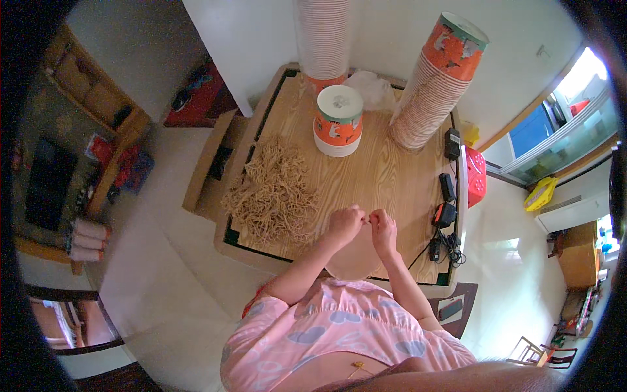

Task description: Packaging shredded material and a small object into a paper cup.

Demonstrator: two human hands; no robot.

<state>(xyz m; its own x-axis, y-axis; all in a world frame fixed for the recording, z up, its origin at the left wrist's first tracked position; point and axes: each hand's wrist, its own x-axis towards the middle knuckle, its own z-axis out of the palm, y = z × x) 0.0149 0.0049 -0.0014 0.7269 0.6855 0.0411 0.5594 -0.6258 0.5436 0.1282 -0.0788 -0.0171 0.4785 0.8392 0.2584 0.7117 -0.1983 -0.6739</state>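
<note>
Buckets [337, 136] patterned in orange stand upended on the bench [362, 183], insides hidden; a taller stack [323, 39] behind is cut off by the top edge. At lower centre, the left hand [346, 225] and right hand [385, 234] pinch a rounded beige piece [353, 258], their exact hold unclear.

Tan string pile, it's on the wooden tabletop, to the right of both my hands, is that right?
Not quite: the head view shows the tan string pile to the left of both your left hand and your right hand. It is on the wooden tabletop, as you said.
</note>
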